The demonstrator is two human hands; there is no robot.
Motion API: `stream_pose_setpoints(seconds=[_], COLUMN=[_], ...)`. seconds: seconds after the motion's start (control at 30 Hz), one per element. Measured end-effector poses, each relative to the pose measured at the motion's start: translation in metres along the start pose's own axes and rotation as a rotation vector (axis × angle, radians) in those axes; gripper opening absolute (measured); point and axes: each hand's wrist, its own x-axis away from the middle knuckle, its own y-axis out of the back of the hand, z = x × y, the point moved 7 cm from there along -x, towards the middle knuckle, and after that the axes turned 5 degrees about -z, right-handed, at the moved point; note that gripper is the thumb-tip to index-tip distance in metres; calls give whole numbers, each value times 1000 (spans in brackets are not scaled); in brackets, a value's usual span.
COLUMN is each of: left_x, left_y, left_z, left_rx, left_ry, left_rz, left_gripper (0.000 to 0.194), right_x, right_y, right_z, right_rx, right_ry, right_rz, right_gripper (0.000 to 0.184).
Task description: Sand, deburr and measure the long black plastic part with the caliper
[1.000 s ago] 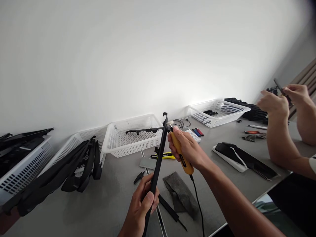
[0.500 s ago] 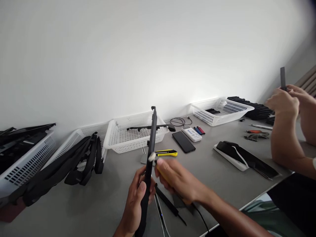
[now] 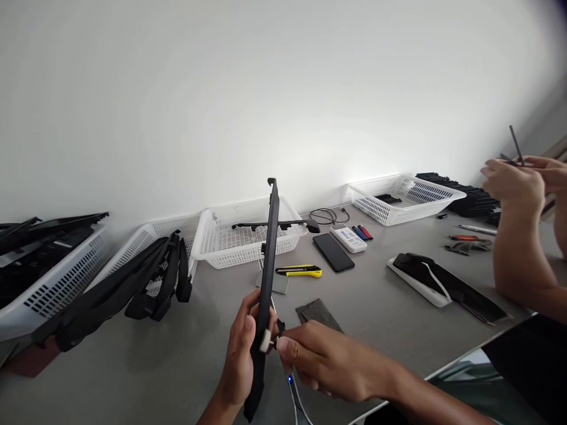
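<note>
My left hand [image 3: 241, 348] is closed around a long black plastic trim strip [image 3: 268, 260], which stands nearly upright, its hooked end at the top. My right hand [image 3: 339, 360] grips a small tool with a pale, felt-like tip [image 3: 266, 341]. That tip is against or very close to the strip, low down beside my left fingers. Most of the tool's body is hidden in my right fist. Behind the strip, a yellow utility knife [image 3: 305, 270] lies on the grey table [image 3: 177, 366].
White baskets hold black plastic parts: one far left [image 3: 66, 295], one beside it [image 3: 133, 251], one in the middle [image 3: 230, 258], one at back right [image 3: 376, 211]. A phone [image 3: 333, 252] and dark sandpaper-like sheet [image 3: 319, 314] lie nearby. Another person's hands [image 3: 514, 180] work at right.
My right hand has brought the tool's tip down along the strip, from above my left hand to beside its fingers. The other person's dark part has turned in their hands.
</note>
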Motion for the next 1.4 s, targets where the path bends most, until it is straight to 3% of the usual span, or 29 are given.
stream_pose_setpoints(seconds=[0.4, 0.53, 0.67, 0.83, 1.0, 1.23, 1.4], left_x=[-2, -3, -3, -1, 2, 6, 5], left_y=[-5, -3, -2, -7, -12, -9, -2], left_z=[-1, -1, 1, 5, 4, 7, 15], left_rx=[31, 16, -25, -108, -161, -190, -290], left_ry=[-10, -3, 8, 44, 81, 156, 185], left_rz=[43, 42, 67, 141, 172, 121, 157], left_gripper=[39, 44, 46, 51, 51, 52, 61], right_x=[6, 4, -2, -11, -15, -13, -13], right_y=[-11, -8, 9, 54, 86, 112, 124], right_z=[-3, -2, 3, 8, 15, 31, 39], right_rx=[142, 68, -44, -237, -330, -352, -346], right_ry=[50, 39, 44, 38, 66, 156, 217], right_rz=[-1, -14, -57, -280, -404, -521, -575], right_gripper=[64, 65, 65, 62, 60, 59, 57])
